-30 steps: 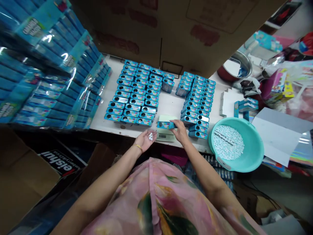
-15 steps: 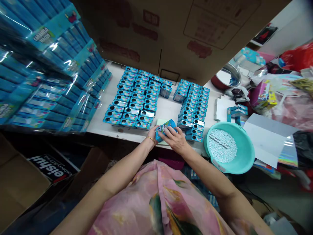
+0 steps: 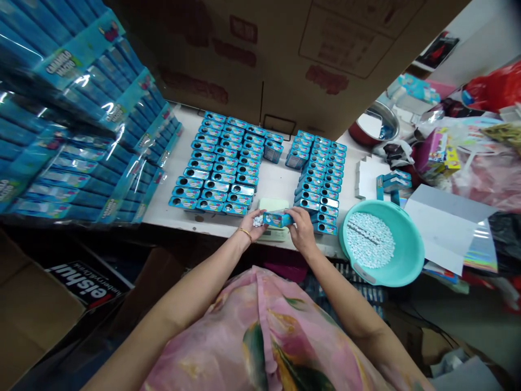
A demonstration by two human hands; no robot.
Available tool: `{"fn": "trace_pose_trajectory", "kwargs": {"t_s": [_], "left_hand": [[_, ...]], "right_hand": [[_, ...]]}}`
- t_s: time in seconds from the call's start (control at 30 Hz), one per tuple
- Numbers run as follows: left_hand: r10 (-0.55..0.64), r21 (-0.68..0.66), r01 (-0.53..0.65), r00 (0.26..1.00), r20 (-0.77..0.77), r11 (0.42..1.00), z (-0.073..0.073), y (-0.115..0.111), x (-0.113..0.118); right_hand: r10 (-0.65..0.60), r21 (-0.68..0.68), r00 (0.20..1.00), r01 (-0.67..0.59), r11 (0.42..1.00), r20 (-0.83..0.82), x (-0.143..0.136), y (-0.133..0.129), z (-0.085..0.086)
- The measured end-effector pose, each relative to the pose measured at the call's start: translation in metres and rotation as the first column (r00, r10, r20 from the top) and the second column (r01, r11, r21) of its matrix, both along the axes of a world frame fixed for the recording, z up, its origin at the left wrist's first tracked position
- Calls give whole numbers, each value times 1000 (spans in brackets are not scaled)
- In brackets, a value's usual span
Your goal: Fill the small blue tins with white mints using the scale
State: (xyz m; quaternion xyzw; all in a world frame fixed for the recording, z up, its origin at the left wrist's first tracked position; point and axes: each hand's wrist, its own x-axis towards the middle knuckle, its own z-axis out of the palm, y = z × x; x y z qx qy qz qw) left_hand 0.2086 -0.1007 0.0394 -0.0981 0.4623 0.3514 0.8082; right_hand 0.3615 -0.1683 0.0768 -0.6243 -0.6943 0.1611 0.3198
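My right hand grips a small blue tin box at its right end and holds it level over a pale green scale at the table's front edge. My left hand is cupped at the box's left end, with a few white candies in its palm. Two blocks of the same blue boxes stand on the white table: a wide one to the left and a narrower one to the right.
A teal basin of white candies sits at the right front. Wrapped stacks of blue packs rise at the left. Large cardboard cartons wall off the back. White paper, a metal bowl and clutter lie right.
One second ago my left palm lay open with candies apart from the box. Both hands then closed round the tilted box; now it is level, with the candies at its left end.
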Motion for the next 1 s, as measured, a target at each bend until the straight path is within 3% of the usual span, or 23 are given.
{"fn": "trace_pose_trajectory", "kwargs": {"t_s": [0.1, 0.2, 0.3, 0.37, 0.53, 0.63, 0.73, 1.0], "left_hand": [[22, -13, -22, 1000, 11, 1000, 1, -4, -12], [10, -26, -10, 1000, -4, 1000, -1, -14, -32], [12, -66, -14, 999, -40, 998, -3, -29, -54], [36, -97, -41, 998, -52, 994, -4, -41, -67], [134, -167, -144, 988, -71, 975, 4, -71, -92], [147, -135, -159, 984, -98, 978, 4, -81, -105], [164, -113, -180, 977, -137, 977, 5, -80, -114], [158, -98, -165, 985, -73, 981, 23, -69, -110]], "right_hand": [[-140, -109, 951, 114, 988, -275, 0, 5, -21], [-233, -245, 848, 127, 961, -476, -2, 14, -51], [-269, -321, 770, 89, 943, -578, -5, 21, -75], [-282, -356, 776, 80, 931, -564, -5, 20, -82], [-189, -341, 846, 9, 940, -498, 6, -5, -64], [-208, -260, 853, 89, 962, -479, 10, -21, -60], [-305, -216, 806, 223, 950, -507, 6, -26, -62], [-362, -155, 787, 330, 931, -499, 1, -14, -50]]}}
